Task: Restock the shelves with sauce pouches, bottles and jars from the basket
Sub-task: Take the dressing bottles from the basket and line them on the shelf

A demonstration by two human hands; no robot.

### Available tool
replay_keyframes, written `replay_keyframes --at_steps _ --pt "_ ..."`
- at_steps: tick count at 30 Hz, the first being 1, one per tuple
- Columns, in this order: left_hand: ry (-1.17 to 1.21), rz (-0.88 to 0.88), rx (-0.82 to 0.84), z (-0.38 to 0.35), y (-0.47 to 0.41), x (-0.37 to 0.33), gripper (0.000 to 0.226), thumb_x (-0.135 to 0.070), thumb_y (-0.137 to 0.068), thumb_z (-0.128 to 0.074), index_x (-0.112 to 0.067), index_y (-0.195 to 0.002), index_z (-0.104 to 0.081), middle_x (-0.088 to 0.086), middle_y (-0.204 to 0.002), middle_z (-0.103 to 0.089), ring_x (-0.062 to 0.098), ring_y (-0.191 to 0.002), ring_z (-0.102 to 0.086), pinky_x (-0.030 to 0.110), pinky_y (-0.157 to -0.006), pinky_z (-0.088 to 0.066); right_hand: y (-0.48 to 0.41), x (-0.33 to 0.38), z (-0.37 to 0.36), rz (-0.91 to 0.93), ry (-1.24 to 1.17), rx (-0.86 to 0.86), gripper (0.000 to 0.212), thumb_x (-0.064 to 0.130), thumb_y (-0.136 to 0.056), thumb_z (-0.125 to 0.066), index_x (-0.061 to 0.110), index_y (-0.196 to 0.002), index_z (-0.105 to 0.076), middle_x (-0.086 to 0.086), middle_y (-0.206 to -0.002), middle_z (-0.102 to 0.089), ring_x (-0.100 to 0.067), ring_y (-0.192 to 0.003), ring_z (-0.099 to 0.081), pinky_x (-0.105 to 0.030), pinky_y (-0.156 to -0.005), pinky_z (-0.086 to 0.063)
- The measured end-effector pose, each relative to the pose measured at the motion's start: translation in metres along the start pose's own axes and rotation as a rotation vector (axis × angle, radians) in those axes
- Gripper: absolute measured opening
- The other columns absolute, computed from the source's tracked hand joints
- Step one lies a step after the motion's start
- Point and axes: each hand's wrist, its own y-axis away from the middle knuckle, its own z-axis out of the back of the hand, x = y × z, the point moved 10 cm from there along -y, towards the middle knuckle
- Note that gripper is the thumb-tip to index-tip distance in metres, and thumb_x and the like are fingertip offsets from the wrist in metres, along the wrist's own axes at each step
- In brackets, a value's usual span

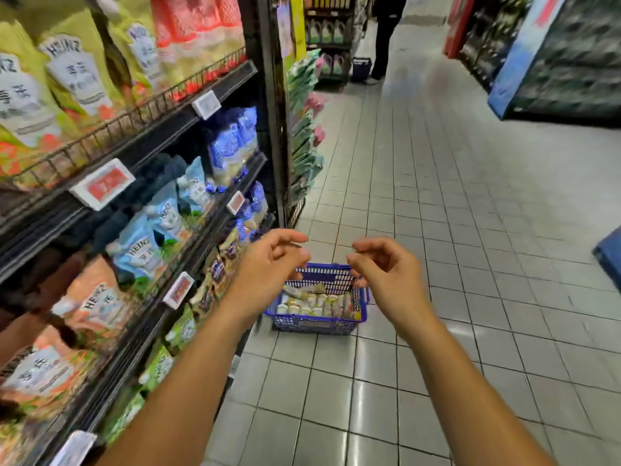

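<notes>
Both hands out over blue basket on floor. Left hand, right hand: grip slack, fingers loosely curled, holding nothing. Jars, pouches in basket; shelves at left.

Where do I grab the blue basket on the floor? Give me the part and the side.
Best take the blue basket by its top rim, on the left and right walls, coming straight down from above. It sits flat on the floor, open-topped and full of jars, and no raised handle shows.
</notes>
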Motion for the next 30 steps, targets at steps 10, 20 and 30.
replay_keyframes --at_steps 10,20,30 --pt "-0.013 0.107 0.069 -0.033 -0.084 0.048 0.017 -0.007 -0.094 -0.063 -0.022 -0.101 -0.066 0.001 -0.081 -0.072 0.015 -0.079 -0.067 0.032 -0.072 -0.057 -0.069 -0.051 0.028 -0.091 -0.004 -0.093 0.015 0.007 -0.089 -0.071 0.021 -0.090 -0.066 0.006 -0.073 -0.070 -0.001 -0.072 -0.068 -0.018 -0.056 -0.054" --pt "0.025 0.223 0.121 -0.022 -0.196 0.097 0.016 -0.012 -0.095 -0.062 -0.019 -0.109 -0.065 0.001 -0.088 -0.075 0.009 -0.087 -0.070 0.022 -0.073 -0.058 -0.176 -0.090 0.005 -0.182 0.050 -0.133 0.008 0.011 -0.090 -0.071 0.017 -0.093 -0.067 -0.012 -0.085 -0.069 -0.010 -0.076 -0.067 -0.018 -0.058 -0.054" --pt "0.043 0.322 0.090 0.007 -0.289 0.145 0.016 -0.009 -0.095 -0.060 -0.017 -0.106 -0.067 -0.004 -0.082 -0.074 0.006 -0.079 -0.070 0.020 -0.069 -0.057 -0.258 -0.132 -0.025 -0.289 0.063 -0.149 0.010 0.011 -0.091 -0.070 0.019 -0.090 -0.064 -0.021 -0.093 -0.069 -0.008 -0.078 -0.068 -0.016 -0.059 -0.054"
